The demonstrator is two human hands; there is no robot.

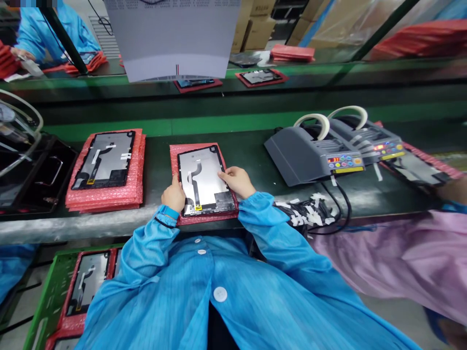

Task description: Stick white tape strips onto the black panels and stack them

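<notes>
A tablet screen panel (209, 177), silver-backed with a black border and a dark flex cable, lies on a red bubble-wrap sleeve (175, 151) in front of me. My left hand (174, 195) is closed at the panel's left edge, its index finger pointing up along the sleeve. Over the panel's right side, my right hand (239, 182) has thumb and index finger pinched together, the tips at the silver surface. Whatever is between them is too small to make out. To the left, a similar panel (109, 158) tops a stack of red bubble-wrap sleeves (105, 197).
Two grey tape dispensers (302, 155) stand at the right, with tangled black-and-white strips (314, 210) before them. A black fixture (32, 175) occupies the far left. Above hangs a monitor (173, 39). A green crate (47, 296) with panels sits lower left. A pink-sleeved co-worker (394, 262) is at right.
</notes>
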